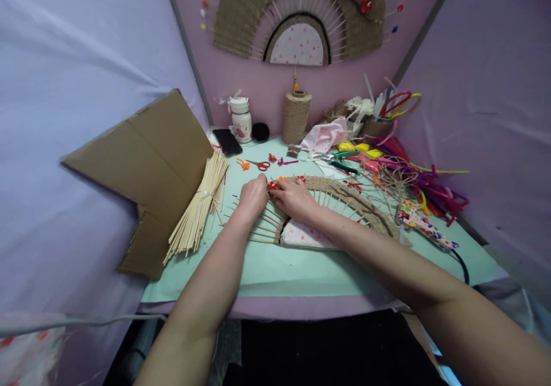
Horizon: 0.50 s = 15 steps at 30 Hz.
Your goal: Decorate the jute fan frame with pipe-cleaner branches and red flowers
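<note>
A half-round fan of thin sticks and woven brown twine lies on the table, with a pink-dotted white cloth piece at its base. Over the fan's left sticks is my left hand, its fingers closed; what they hold is hidden. My right hand rests on the left end of the woven band, fingers bent and pressed together close to my left hand. What sits in its fingertips is too small to make out. Small red flowers show just beyond and between the hands.
Left stand a bundle of sticks and folded cardboard. Behind are red scissors, a phone, a white bottle and a twine spool. Right lie pliers, coloured pipe cleaners and a patterned corded tool.
</note>
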Motion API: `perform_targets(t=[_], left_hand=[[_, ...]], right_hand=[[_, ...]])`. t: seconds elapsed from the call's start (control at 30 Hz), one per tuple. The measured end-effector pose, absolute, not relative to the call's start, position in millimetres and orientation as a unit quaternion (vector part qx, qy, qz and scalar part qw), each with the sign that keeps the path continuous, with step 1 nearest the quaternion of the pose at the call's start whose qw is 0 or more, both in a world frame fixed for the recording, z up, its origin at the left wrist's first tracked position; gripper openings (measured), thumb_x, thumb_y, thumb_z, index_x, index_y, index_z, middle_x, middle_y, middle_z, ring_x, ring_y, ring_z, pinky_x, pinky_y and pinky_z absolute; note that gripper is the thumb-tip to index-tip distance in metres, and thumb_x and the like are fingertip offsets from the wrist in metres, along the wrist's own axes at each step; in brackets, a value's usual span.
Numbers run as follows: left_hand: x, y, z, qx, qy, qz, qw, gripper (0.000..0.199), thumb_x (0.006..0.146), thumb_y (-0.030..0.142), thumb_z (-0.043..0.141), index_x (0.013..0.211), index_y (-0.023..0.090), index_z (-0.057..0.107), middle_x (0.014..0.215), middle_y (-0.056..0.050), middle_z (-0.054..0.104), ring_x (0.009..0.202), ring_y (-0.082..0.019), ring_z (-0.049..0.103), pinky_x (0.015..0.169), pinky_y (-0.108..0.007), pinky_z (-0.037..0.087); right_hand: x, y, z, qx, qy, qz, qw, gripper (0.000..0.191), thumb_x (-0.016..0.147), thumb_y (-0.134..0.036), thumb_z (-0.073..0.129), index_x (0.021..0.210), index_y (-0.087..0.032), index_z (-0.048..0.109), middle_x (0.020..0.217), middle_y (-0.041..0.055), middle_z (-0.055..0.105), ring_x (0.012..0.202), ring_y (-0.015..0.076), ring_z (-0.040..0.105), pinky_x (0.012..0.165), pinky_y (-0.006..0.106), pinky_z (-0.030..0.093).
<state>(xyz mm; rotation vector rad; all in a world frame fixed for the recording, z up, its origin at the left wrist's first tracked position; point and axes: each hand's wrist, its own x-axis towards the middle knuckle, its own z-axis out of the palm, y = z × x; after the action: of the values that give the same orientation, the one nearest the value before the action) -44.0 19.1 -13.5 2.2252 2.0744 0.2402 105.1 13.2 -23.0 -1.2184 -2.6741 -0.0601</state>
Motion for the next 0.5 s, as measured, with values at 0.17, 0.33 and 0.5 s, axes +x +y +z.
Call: perform_targets(t=[0.17, 0.33, 0.5], left_hand=[[-42.2, 16.7, -9.6, 0.724, 0.682, 0.083, 0.056, 0.034, 0.088, 0.014, 0.042, 0.122, 0.010, 0.048, 0.102, -0.019, 0.070, 0.099, -0.029, 0.068, 0.083, -0.035, 0.048], [-40.9, 15.3, -6.4, 0.720, 0.685, 0.086, 0.069, 0.034, 0.089, 0.013, 0.041, 0.123, 0.010, 0.045, 0.102, -0.019, 0.070, 0.100, -0.030, 0.068, 0.083, -0.036, 0.048], [-41.5, 15.7, -8.1, 0.719, 0.685, 0.093, 0.073, 0.035, 0.088, 0.012, 0.040, 0.123, 0.011, 0.044, 0.101, -0.019, 0.071, 0.099, -0.029, 0.068, 0.083, -0.036, 0.048]], right_hand=[[103.2, 15.7, -25.9, -0.417, -0.905, -0.025, 0.084, 0.033, 0.094, -0.025, 0.042, 0.113, -0.019, 0.069, 0.114, 0.0121, 0.063, 0.100, 0.0241, 0.054, 0.083, 0.037, 0.028], [102.7, 14.2, -25.9, -0.420, -0.904, -0.020, 0.080, 0.034, 0.095, -0.026, 0.040, 0.113, -0.018, 0.069, 0.116, 0.0130, 0.062, 0.100, 0.0241, 0.054, 0.082, 0.037, 0.028], [101.6, 13.9, -25.8, -0.421, -0.903, -0.012, 0.084, 0.034, 0.095, -0.026, 0.041, 0.112, -0.018, 0.069, 0.115, 0.0129, 0.061, 0.100, 0.0248, 0.055, 0.082, 0.037, 0.029]])
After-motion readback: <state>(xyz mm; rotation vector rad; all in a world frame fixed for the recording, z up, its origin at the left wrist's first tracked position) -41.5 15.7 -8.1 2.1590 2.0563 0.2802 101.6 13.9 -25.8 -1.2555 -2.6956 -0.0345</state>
